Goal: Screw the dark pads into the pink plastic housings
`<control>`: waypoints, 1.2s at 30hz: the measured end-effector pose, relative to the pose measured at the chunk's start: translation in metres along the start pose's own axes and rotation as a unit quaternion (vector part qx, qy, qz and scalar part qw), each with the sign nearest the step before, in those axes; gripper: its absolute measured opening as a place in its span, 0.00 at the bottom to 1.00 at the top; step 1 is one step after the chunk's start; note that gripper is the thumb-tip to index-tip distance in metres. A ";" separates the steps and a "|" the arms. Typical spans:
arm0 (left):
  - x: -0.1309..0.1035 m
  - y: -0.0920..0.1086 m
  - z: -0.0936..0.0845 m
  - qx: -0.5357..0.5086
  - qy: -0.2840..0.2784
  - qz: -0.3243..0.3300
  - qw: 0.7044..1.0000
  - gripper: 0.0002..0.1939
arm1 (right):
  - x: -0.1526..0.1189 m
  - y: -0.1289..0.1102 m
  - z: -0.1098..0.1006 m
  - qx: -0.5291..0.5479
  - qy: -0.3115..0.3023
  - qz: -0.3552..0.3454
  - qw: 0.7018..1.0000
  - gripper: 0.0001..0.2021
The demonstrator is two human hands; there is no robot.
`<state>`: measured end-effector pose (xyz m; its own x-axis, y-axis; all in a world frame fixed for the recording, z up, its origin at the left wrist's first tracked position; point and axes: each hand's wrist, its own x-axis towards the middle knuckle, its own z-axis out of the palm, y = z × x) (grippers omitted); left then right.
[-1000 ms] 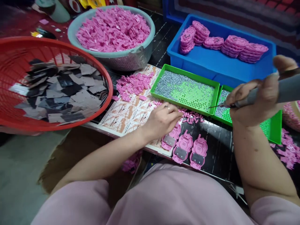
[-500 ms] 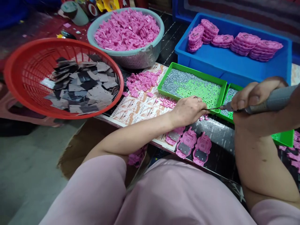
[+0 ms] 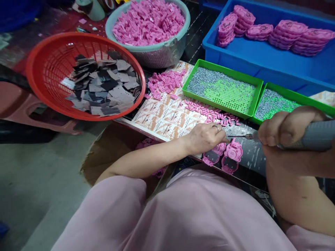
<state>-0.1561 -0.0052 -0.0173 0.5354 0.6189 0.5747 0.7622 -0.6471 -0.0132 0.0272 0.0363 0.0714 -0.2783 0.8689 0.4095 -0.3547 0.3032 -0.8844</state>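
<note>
My right hand [image 3: 290,127] is wrapped round the grey electric screwdriver [image 3: 318,134], its thin bit pointing left. Close to the bit's tip, my left hand [image 3: 208,137], with a ring on one finger, has its fingertips pinched together; what lies between them is hidden. Just below these fingers, a pink plastic housing [image 3: 232,157] with a dark plate screwed on it lies at the table's front edge. A second pink housing [image 3: 214,156] is beside it, partly covered by my left hand. Small pink pegs [image 3: 217,113] are scattered beyond the hand.
Screws fill a green tray [image 3: 217,105] and a second green tray [image 3: 288,93]. Behind them a blue crate [image 3: 288,68] holds stacked pink housings [image 3: 288,35]. At left are a red basket [image 3: 42,92] of grey plates, a teal basin [image 3: 157,55] and a pile of pink pieces [image 3: 166,83].
Both hands and the screwdriver have come from the green screw trays down toward the housings at the front edge. My left hand now hides part of that row. The view has shifted too.
</note>
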 end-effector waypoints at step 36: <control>-0.020 -0.002 -0.006 -0.180 -0.108 -0.078 0.974 0.15 | -0.010 0.013 0.033 0.039 -0.027 -0.069 0.996 0.12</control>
<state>-0.1703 -0.0189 -0.0242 0.5167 0.7766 0.3605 0.6840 -0.6277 0.3718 -0.0041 0.0188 0.0638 -0.2686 0.7982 0.5392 -0.4611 0.3849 -0.7995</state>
